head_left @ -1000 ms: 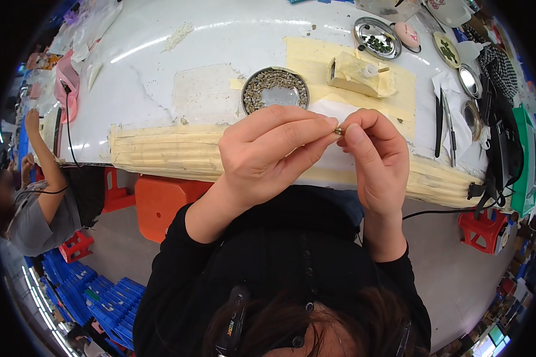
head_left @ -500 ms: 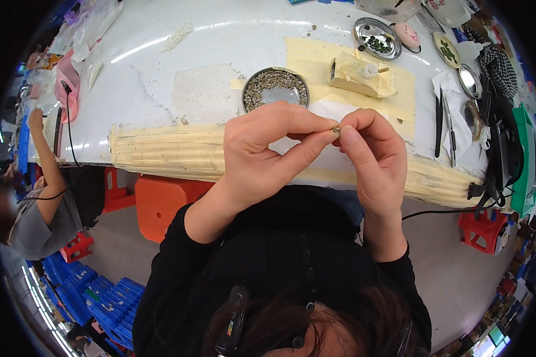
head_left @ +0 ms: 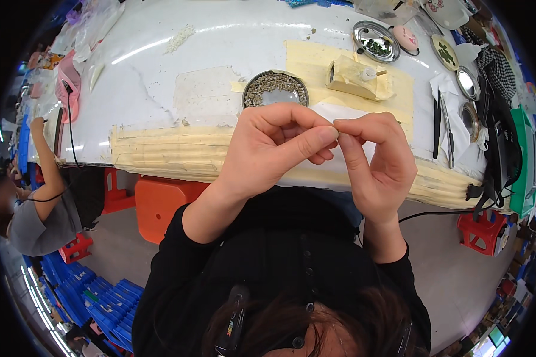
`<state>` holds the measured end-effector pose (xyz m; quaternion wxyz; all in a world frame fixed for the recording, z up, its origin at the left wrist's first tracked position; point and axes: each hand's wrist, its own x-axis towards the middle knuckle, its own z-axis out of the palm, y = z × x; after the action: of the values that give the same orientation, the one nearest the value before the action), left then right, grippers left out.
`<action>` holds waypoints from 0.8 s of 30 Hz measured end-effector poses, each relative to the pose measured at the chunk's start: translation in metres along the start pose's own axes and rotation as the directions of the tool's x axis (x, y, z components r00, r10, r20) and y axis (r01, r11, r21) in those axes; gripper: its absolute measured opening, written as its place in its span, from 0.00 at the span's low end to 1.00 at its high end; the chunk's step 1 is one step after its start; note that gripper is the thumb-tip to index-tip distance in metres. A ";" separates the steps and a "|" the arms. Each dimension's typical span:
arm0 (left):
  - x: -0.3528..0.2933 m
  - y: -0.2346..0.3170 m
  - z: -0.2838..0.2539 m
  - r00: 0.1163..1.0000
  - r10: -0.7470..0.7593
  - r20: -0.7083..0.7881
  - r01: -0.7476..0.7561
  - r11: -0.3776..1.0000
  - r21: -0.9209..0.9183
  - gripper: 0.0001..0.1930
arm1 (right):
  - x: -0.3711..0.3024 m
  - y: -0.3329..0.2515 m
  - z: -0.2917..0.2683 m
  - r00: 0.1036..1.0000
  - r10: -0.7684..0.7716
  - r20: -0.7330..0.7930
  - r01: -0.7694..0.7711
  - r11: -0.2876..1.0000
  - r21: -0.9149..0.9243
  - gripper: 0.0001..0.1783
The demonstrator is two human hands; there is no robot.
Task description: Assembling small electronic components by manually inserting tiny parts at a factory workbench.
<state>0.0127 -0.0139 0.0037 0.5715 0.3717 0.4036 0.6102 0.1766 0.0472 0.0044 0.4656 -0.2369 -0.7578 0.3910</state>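
Over the near edge of the table, my left hand (head_left: 268,146) and my right hand (head_left: 378,157) meet fingertip to fingertip. Each is closed in a pinch of thumb and forefinger. Whatever lies between the tips is hidden or too small to name. Just beyond my left hand sits a round metal dish (head_left: 245,101) holding many small brownish-grey pieces (head_left: 256,92). A taped, cream-coloured block (head_left: 354,77) with a small white-capped container (head_left: 369,73) on it stands past my right hand.
At the far right are a round tray (head_left: 393,55) with dark green bits, a pink oval item (head_left: 405,37) and slim tools (head_left: 446,128) on white paper. A padded, taped strip (head_left: 167,149) runs along the table's edge. Another person's arm (head_left: 47,169) is at the left.
The small brownish piece seen between my fingertips is no longer visible. My left fingers have shifted and the lower ones now show below the thumb; my right hand has turned slightly.
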 end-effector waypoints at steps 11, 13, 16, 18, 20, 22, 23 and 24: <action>-0.004 -0.006 0.006 0.991 0.133 -0.035 -0.129 0.987 0.093 0.07 | -0.001 0.006 0.003 0.995 -0.007 -0.098 0.010 1.000 0.021 0.07; -0.003 -0.008 0.007 0.976 0.206 -0.070 -0.195 0.970 0.145 0.08 | -0.001 0.006 0.004 0.992 -0.003 -0.127 0.005 1.000 0.013 0.06; -0.002 -0.010 0.004 0.925 0.379 -0.003 -0.356 0.871 0.337 0.11 | -0.002 0.004 0.004 0.992 0.020 -0.124 -0.017 1.000 0.024 0.06; 0.001 -0.011 0.000 0.863 0.498 0.084 -0.473 0.739 0.481 0.12 | -0.002 0.003 0.005 0.992 0.054 -0.117 -0.046 0.996 0.070 0.05; 0.004 -0.011 -0.003 0.783 0.597 0.172 -0.565 0.568 0.598 0.13 | -0.002 0.002 0.004 0.991 0.092 -0.097 -0.081 0.991 0.108 0.05; 0.002 -0.009 -0.001 0.778 0.605 0.169 -0.561 0.550 0.619 0.13 | -0.003 0.003 0.004 0.991 0.101 -0.089 -0.091 0.989 0.117 0.05; 0.002 -0.009 0.000 0.776 0.608 0.168 -0.559 0.540 0.629 0.13 | -0.003 0.002 0.005 0.992 0.092 -0.091 -0.082 0.991 0.108 0.06; 0.002 -0.010 0.000 0.762 0.626 0.165 -0.568 0.525 0.634 0.13 | -0.004 0.002 0.006 0.992 0.083 -0.093 -0.074 0.992 0.099 0.07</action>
<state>0.0162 -0.0113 -0.0052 0.1440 0.6352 0.4604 0.6032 0.1732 0.0437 -0.0008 0.4968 -0.2627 -0.7050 0.4326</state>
